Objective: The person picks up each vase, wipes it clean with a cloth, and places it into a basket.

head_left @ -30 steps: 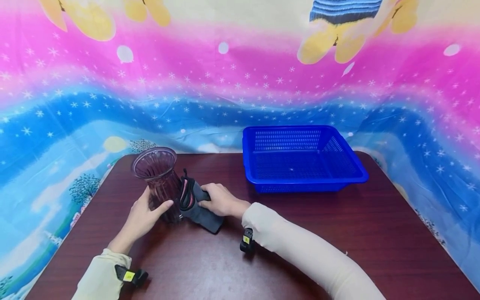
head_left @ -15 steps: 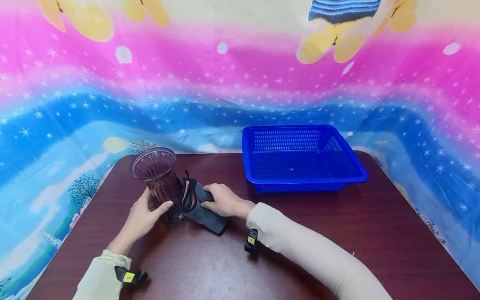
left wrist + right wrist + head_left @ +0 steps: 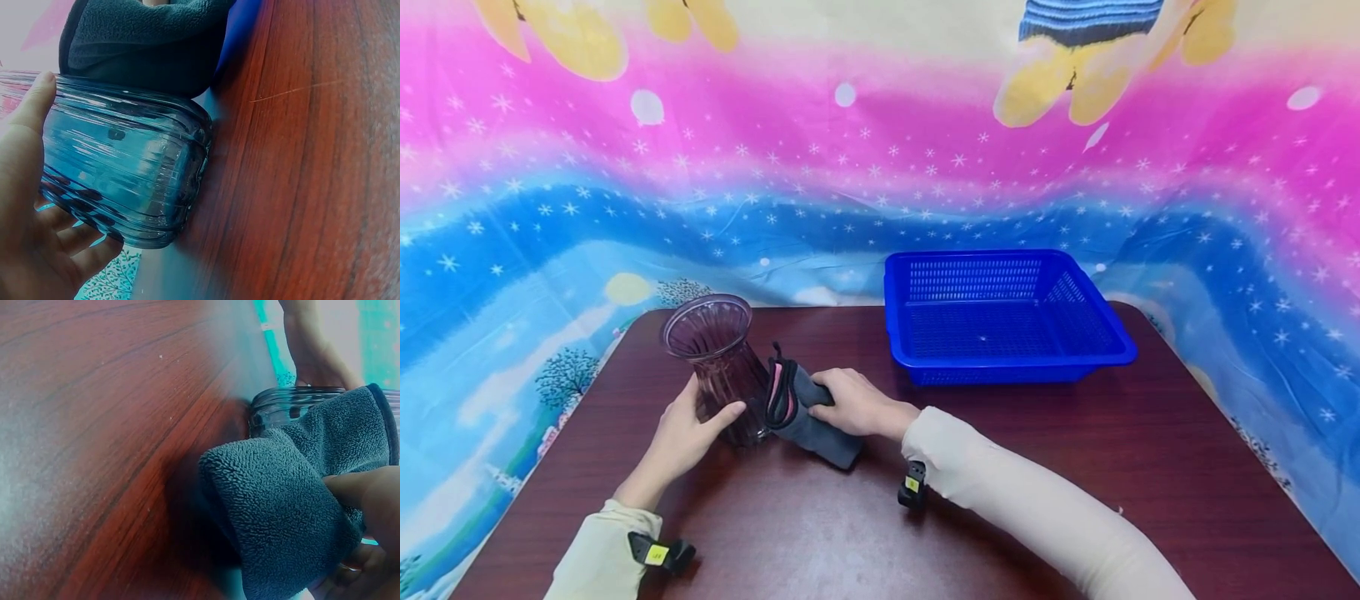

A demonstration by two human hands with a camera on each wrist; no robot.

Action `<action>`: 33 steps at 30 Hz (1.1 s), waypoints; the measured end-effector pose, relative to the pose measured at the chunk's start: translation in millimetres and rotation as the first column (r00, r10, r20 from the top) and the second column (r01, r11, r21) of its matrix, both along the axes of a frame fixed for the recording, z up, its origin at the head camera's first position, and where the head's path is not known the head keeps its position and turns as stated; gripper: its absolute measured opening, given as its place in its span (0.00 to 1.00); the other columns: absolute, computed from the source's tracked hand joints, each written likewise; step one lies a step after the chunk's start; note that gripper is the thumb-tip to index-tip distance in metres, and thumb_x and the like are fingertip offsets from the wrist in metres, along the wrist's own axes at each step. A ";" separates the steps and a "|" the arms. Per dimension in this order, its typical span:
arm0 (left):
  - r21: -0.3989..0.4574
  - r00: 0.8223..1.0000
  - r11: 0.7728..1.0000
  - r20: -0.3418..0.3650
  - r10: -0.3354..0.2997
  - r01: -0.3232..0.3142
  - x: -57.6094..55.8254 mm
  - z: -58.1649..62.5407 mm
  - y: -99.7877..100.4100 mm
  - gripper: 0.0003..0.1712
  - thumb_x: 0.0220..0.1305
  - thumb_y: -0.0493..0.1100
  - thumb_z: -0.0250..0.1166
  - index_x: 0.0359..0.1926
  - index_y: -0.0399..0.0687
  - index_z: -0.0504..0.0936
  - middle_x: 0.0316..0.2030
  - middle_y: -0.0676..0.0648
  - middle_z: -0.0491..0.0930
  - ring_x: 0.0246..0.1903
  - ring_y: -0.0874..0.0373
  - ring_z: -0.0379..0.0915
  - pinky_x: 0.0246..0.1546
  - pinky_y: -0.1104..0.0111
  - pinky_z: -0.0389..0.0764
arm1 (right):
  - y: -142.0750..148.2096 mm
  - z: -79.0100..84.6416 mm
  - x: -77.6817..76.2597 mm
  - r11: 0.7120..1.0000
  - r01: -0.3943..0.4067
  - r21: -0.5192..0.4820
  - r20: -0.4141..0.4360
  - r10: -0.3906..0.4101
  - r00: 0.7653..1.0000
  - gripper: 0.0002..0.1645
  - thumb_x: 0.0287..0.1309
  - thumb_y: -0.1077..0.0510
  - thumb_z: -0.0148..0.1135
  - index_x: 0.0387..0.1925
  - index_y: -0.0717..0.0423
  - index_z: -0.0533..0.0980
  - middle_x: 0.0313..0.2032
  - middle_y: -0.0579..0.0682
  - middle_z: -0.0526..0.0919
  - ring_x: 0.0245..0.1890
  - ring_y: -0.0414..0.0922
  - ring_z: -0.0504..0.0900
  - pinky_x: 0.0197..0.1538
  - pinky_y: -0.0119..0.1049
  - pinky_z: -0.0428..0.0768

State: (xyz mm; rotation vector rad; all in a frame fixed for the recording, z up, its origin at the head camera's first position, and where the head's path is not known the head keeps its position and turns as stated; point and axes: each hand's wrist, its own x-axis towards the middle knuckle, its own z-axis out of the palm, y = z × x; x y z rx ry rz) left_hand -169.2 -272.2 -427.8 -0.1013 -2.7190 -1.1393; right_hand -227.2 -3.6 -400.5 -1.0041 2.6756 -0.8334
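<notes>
A purple-tinted, ribbed glass vase (image 3: 722,367) with a flared rim stands upright on the left part of the table. My left hand (image 3: 688,429) grips its lower body, thumb across the near side and fingers round the far side, as the left wrist view (image 3: 37,187) also has it. In my right hand (image 3: 853,404) is a folded dark grey cloth (image 3: 816,421) with black edging and a bit of pink at the fold. The fuzzy cloth (image 3: 281,494) overlaps the vase's right side in the head view, and my right thumb presses on it from above.
A blue plastic basket (image 3: 1000,367) with slotted walls stands at the back right of the brown wooden table (image 3: 820,533). Behind the table hangs a colourful printed curtain (image 3: 820,150). Black wrist cameras (image 3: 662,552) are strapped over both pale sleeves.
My right hand has shifted slightly to the right with the cloth, drawing it a little along the vase's side. My left hand and the vase have stayed in place.
</notes>
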 end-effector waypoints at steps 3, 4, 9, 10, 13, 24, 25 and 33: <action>0.004 1.000 1.000 0.001 -0.001 0.001 -0.3 -0.1 0.0 0.40 0.66 0.54 0.66 0.72 0.44 0.62 0.60 0.29 0.78 0.62 0.33 0.74 0.61 0.40 0.72 | 2.3 0.7 0.5 1.000 -0.007 0.003 -0.005 0.007 1.000 0.10 0.63 0.54 0.67 0.46 0.50 0.82 0.33 0.42 0.82 0.31 0.37 0.76 0.36 0.29 0.74; 0.006 1.000 1.000 0.002 -0.001 0.001 -0.2 -0.1 0.0 0.40 0.66 0.54 0.66 0.72 0.44 0.62 0.60 0.29 0.78 0.62 0.33 0.74 0.61 0.39 0.72 | 3.0 0.5 0.6 1.000 -0.009 0.003 -0.007 0.009 1.000 0.10 0.63 0.54 0.67 0.45 0.50 0.82 0.32 0.42 0.81 0.31 0.37 0.76 0.36 0.30 0.74; 0.010 1.000 1.000 0.006 -0.002 0.002 0.0 -0.5 -0.3 0.40 0.66 0.54 0.67 0.72 0.44 0.62 0.60 0.29 0.77 0.62 0.33 0.73 0.61 0.39 0.72 | 6.5 1.2 1.6 1.000 -0.017 0.004 -0.016 0.017 1.000 0.10 0.63 0.55 0.68 0.45 0.50 0.82 0.31 0.41 0.81 0.30 0.37 0.76 0.36 0.30 0.73; 0.010 1.000 1.000 0.006 -0.001 0.001 0.1 -0.6 -0.4 0.40 0.66 0.54 0.67 0.72 0.44 0.62 0.61 0.29 0.77 0.63 0.33 0.73 0.61 0.39 0.72 | 7.1 1.8 1.9 1.000 -0.018 0.005 -0.014 0.018 1.000 0.09 0.63 0.55 0.67 0.45 0.50 0.81 0.31 0.41 0.81 0.30 0.37 0.76 0.36 0.30 0.73; 0.013 1.000 1.000 0.007 0.000 0.000 -0.1 -0.7 -0.5 0.41 0.66 0.54 0.67 0.72 0.44 0.62 0.61 0.29 0.77 0.63 0.33 0.73 0.62 0.39 0.71 | 8.9 3.3 3.1 1.000 -0.023 0.017 -0.011 0.024 1.000 0.10 0.63 0.54 0.67 0.45 0.50 0.81 0.31 0.41 0.80 0.30 0.38 0.76 0.36 0.30 0.74; 0.018 1.000 1.000 0.003 -0.005 0.005 -1.0 -2.5 -1.5 0.41 0.66 0.54 0.67 0.73 0.46 0.62 0.62 0.30 0.77 0.63 0.34 0.73 0.61 0.40 0.72 | 17.4 6.3 6.6 0.997 -0.045 0.066 -0.032 0.048 0.998 0.11 0.63 0.54 0.68 0.47 0.49 0.82 0.32 0.40 0.81 0.33 0.38 0.77 0.38 0.31 0.74; 0.018 1.000 1.000 0.005 -0.005 0.004 -1.0 -2.4 -1.4 0.41 0.66 0.54 0.67 0.73 0.45 0.61 0.62 0.30 0.77 0.63 0.34 0.73 0.62 0.39 0.72 | 18.3 6.1 6.8 0.996 -0.048 0.069 -0.032 0.050 0.998 0.11 0.63 0.54 0.68 0.47 0.49 0.82 0.32 0.40 0.80 0.33 0.38 0.77 0.38 0.31 0.74; 0.015 1.000 1.000 0.013 -0.002 0.002 0.1 -0.7 -0.6 0.42 0.66 0.54 0.67 0.73 0.44 0.60 0.62 0.29 0.76 0.63 0.33 0.73 0.62 0.39 0.72 | 26.4 9.6 8.8 0.994 -0.065 0.088 -0.025 0.068 0.997 0.12 0.63 0.53 0.68 0.47 0.48 0.81 0.33 0.40 0.81 0.34 0.37 0.77 0.38 0.30 0.75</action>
